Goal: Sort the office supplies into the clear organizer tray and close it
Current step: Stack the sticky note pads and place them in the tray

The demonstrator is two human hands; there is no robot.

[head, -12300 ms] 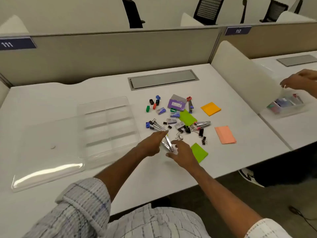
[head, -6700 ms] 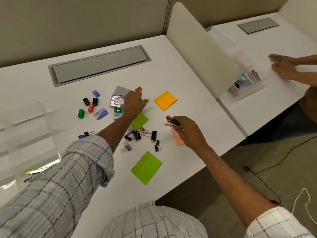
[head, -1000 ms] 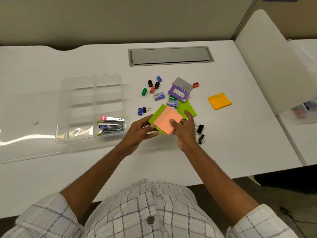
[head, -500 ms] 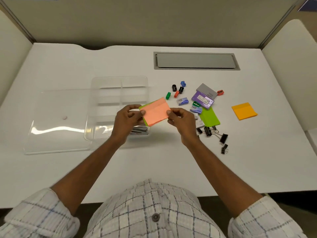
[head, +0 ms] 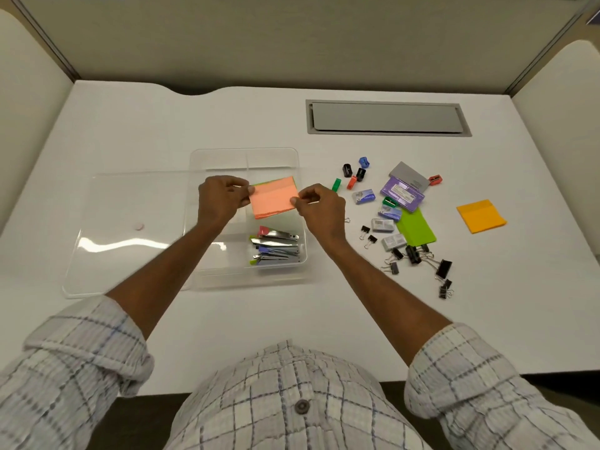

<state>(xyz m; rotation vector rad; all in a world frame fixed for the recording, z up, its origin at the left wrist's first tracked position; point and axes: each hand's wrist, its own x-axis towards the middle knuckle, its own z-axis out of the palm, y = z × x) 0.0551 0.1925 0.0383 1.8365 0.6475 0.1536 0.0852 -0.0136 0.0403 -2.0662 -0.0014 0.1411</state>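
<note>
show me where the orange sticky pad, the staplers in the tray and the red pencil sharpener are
orange sticky pad [head: 481,216], head view, middle of top sheet
staplers [head: 276,246], head view, middle of the pile
red pencil sharpener [head: 435,180], head view, its body

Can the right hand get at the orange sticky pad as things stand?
Probably not yet: the right hand is busy pinching the pink sticky pad over the clear tray. The orange sticky pad lies alone and uncovered on the table, so the way is otherwise free.
</note>
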